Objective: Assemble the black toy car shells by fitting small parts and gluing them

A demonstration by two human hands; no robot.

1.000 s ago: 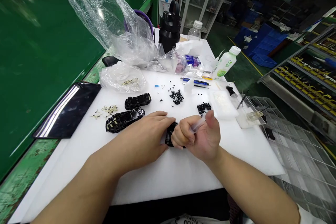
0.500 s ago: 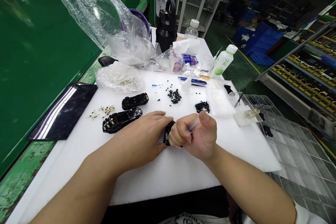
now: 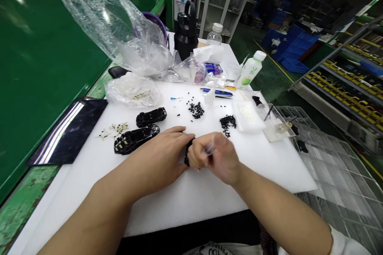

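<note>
My left hand (image 3: 166, 151) lies over the white foam sheet, its fingers closed on the edge of a small black plastic part (image 3: 187, 154). Most of that part is hidden by both hands. Pressed close against it, my right hand (image 3: 220, 161) is curled round a translucent stick-like tool (image 3: 209, 149); its thumb is blurred and the tool's tip is out of sight. Left of my hands lie two black model car shells, a smaller one (image 3: 151, 116) and a larger one (image 3: 136, 139) with cream pieces at one end. Beyond my hands are two piles of tiny black parts, one central (image 3: 196, 110), one right (image 3: 228, 122).
Cream sprue pieces (image 3: 116, 128) lie at the left, near a dark glossy panel (image 3: 67, 135). Plastic bags (image 3: 131, 89), a black flask (image 3: 185, 40), a blue pen-like tool (image 3: 217, 92) and a green-white bottle (image 3: 251, 69) stand or lie behind. Clear compartment trays (image 3: 335, 167) are at right.
My right hand has shifted slightly left and its thumb has tipped over the tool. Less of the black part shows. Some tiny black parts now trail from the right pile. The view has shifted slightly.
</note>
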